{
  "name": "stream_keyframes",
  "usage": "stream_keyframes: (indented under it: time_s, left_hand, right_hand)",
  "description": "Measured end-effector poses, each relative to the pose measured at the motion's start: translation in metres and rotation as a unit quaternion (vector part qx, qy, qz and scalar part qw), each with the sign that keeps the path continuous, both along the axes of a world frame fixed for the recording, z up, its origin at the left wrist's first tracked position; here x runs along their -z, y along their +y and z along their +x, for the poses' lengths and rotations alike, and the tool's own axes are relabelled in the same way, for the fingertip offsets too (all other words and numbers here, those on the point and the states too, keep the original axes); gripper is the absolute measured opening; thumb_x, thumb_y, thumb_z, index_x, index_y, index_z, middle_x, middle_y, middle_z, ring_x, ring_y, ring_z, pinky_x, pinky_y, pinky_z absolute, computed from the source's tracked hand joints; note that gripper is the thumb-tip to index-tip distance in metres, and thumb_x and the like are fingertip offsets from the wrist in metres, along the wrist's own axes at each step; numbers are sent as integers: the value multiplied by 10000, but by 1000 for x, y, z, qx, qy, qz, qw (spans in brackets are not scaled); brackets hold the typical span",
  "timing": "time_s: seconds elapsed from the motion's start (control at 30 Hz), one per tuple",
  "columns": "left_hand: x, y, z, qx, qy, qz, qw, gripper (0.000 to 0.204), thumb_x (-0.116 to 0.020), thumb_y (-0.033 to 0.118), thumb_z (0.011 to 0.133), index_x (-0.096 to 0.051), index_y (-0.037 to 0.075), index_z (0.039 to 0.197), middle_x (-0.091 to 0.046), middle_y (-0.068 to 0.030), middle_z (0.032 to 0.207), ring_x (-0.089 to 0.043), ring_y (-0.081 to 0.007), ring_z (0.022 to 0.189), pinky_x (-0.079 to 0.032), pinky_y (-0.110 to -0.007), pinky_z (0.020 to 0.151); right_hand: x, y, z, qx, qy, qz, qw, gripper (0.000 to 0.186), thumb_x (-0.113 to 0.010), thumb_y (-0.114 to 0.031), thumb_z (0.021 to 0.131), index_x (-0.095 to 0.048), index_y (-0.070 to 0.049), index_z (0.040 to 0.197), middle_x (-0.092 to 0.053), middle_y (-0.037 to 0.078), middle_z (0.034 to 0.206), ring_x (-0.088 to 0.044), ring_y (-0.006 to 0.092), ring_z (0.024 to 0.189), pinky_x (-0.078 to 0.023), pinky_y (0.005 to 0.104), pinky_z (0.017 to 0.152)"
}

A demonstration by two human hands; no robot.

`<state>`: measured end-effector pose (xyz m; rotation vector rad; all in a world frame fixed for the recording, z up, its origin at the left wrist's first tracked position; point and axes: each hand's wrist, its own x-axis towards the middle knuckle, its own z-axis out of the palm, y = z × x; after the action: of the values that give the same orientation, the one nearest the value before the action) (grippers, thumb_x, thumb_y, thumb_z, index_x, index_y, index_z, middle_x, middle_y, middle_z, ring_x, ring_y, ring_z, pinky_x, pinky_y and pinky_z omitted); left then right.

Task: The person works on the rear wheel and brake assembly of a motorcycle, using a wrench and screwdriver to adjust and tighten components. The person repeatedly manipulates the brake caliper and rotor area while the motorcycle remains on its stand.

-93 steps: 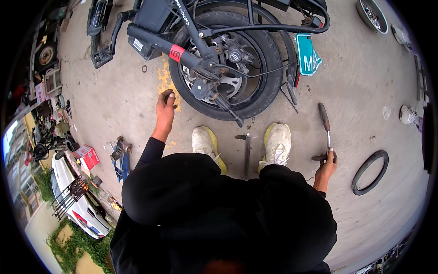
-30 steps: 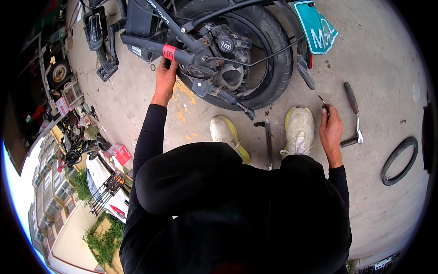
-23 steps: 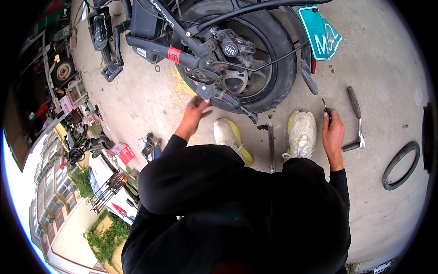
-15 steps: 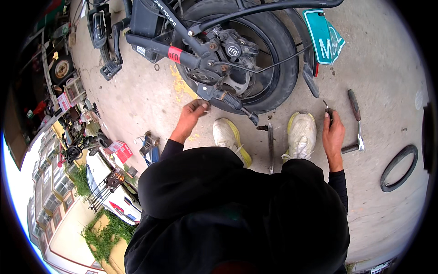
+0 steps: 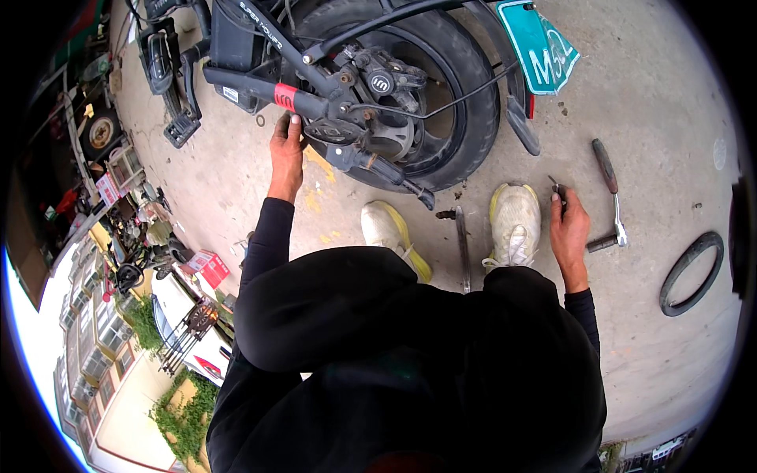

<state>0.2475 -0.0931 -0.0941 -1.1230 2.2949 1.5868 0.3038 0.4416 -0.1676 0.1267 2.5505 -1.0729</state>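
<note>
A black electric bike (image 5: 311, 106) lies across the top of the view, with its rear wheel (image 5: 477, 118) nearest to me. My left hand (image 5: 288, 158) reaches to the frame tube just below its red band (image 5: 285, 97). Its thumb and fingers are pressed together there, and whatever lies between them is hidden. My right hand (image 5: 569, 236) hovers over the ground beside my right shoe (image 5: 516, 225). Between its thumb and fingers is a small dark metal piece with a thin tip (image 5: 554, 181). The kickstand (image 5: 422, 193) juts toward my feet.
A ratchet wrench (image 5: 612, 189) with a socket lies right of my right hand, and a black rubber ring (image 5: 691, 273) beyond it. Another metal tool (image 5: 463, 244) lies between my shoes. A green plate (image 5: 544, 51) hangs behind the wheel. A red box (image 5: 206, 268) stands at left.
My left hand has moved forward and left, from beside the kickstand to the frame tube. My right hand keeps its small metal piece. The view has shifted slightly.
</note>
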Motion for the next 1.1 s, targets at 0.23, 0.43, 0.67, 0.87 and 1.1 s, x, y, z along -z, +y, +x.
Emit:
stream_keyframes:
  time_s: [0.23, 0.43, 0.67, 0.87, 1.1]
  left_hand:
    - [-26, 84, 122, 252, -250, 257, 899, 335, -635, 226, 1030, -638, -19, 1258, -703, -88, 1155, -640, -179, 1108, -507, -350, 974]
    - [-26, 40, 74, 1, -129, 17, 992, 335, -619, 305, 1035, -633, 13, 1200, -687, -61, 1121, -641, -170, 1057, -521, -323, 896]
    - [-24, 6, -31, -1, -4, -19, 1000, 669, -617, 405, 1028, -427, -36, 1495, -554, -154, 1433, -534, -234, 1315, -455, -366, 1054]
    - [2, 19, 8, -26, 1, -16, 1000, 677, -649, 377, 1016, -438, -97, 1450, -577, -160, 1386, -570, -204, 1227, -467, -312, 1025]
    - [-52, 118, 113, 390, -286, 412, 772, 390, -638, 259, 1029, -628, 7, 1327, -683, -96, 1263, -603, -177, 1205, -447, -319, 1056]
  right_hand:
    - [-21, -17, -24, 8, -55, -11, 998, 227, -573, -163, 1026, -649, -31, 1196, -688, 215, 830, -675, 367, 712, -518, 431, 665]
    - [-18, -10, -20, 2, -48, -38, 998, 237, -565, -156, 1033, -648, -35, 1219, -698, 212, 815, -702, 367, 729, -532, 429, 671]
    - [-25, -2, -10, 6, -67, -28, 997, 217, -592, -147, 1029, -641, -2, 1182, -729, 183, 836, -721, 343, 742, -535, 409, 664]
    - [-75, -16, -31, -35, -7, -95, 995, 210, -628, -164, 1016, -680, 22, 1098, -711, 186, 871, -693, 324, 721, -525, 378, 659]
    - [-130, -53, -93, -44, 59, -156, 985, 211, -697, -166, 982, -703, -1, 1113, -672, 79, 756, -558, 121, 570, -427, 273, 539]
